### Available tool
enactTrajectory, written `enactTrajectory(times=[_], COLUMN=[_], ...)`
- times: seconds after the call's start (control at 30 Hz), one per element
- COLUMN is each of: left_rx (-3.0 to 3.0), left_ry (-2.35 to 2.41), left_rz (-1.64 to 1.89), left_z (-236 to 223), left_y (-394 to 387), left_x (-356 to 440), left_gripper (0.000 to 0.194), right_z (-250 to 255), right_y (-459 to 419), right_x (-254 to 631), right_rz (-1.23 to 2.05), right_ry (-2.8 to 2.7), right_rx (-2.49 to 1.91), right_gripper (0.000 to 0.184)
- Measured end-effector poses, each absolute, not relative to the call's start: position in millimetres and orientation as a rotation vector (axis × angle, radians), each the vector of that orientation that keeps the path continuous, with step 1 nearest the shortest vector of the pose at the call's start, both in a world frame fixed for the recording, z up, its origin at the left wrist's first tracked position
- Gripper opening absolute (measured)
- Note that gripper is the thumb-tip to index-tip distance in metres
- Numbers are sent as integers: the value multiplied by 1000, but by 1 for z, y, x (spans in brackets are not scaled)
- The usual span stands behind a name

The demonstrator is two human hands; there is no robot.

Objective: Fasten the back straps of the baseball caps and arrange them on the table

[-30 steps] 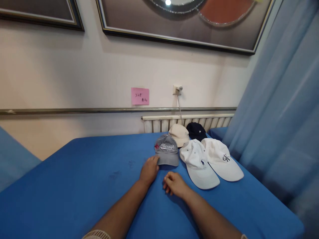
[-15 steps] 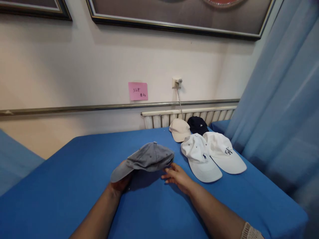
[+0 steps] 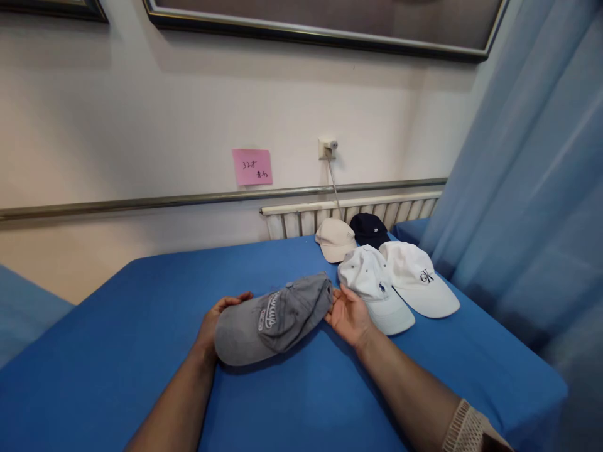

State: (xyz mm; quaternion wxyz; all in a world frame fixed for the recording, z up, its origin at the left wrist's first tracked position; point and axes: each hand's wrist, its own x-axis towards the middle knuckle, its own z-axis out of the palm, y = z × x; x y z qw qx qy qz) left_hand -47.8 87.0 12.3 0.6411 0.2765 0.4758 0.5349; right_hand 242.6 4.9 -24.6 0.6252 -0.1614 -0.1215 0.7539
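Observation:
A grey baseball cap (image 3: pixel 299 320) with raised lettering on its front is held between my two hands, its brim pointing left and its front tipped toward me. My left hand (image 3: pixel 211 326) grips the brim, fingers partly hidden behind it. At the cap's back edge, my right hand (image 3: pixel 351 317) holds on with fingertips curled at the opening. Close beyond the right hand lies a pale cap (image 3: pixel 365 273) with a small dark rider logo, and beside it a white cap (image 3: pixel 409 273) with black letters.
Farther back on the blue-covered table (image 3: pixel 113 351) sit a beige cap (image 3: pixel 335 237) and a navy cap (image 3: pixel 369 229). Behind the table are a radiator (image 3: pixel 301 221), a wall rail (image 3: pixel 188 199) and a plugged-in cord (image 3: pixel 334 179). A blue curtain (image 3: pixel 513 188) hangs on the right.
The grey cap has turned so its lettered front faces up toward me. My left hand shows farther behind the brim, and my right hand has closed on the cap's back edge.

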Motion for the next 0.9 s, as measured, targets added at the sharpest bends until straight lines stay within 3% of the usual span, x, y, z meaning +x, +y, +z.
enactTrajectory(times=[0.07, 0.17, 0.3, 0.43, 0.63, 0.9], left_rx=[776, 1088, 1310, 1564, 2095, 2394], left_ry=[1086, 1170, 1343, 1209, 1010, 916], left_rz=[1114, 963, 1156, 1267, 939, 850], left_z=[9, 5, 14, 32, 27, 14], left_y=[82, 83, 78, 43, 0, 6], left_x=[-52, -57, -47, -5, 42, 33], left_gripper=[18, 17, 16, 25, 37, 30], right_z=[-26, -27, -25, -23, -18, -24], right_y=[8, 9, 3, -7, -23, -21], right_x=[242, 237, 230, 220, 214, 216], right_rz=[1702, 1583, 1220, 951, 879, 987], right_ry=[-273, -423, -938, -1402, -1694, -1589], right_rx=[-485, -696, -984, -1142, -1100, -1076], right_gripper=[27, 25, 23, 21, 20, 20])
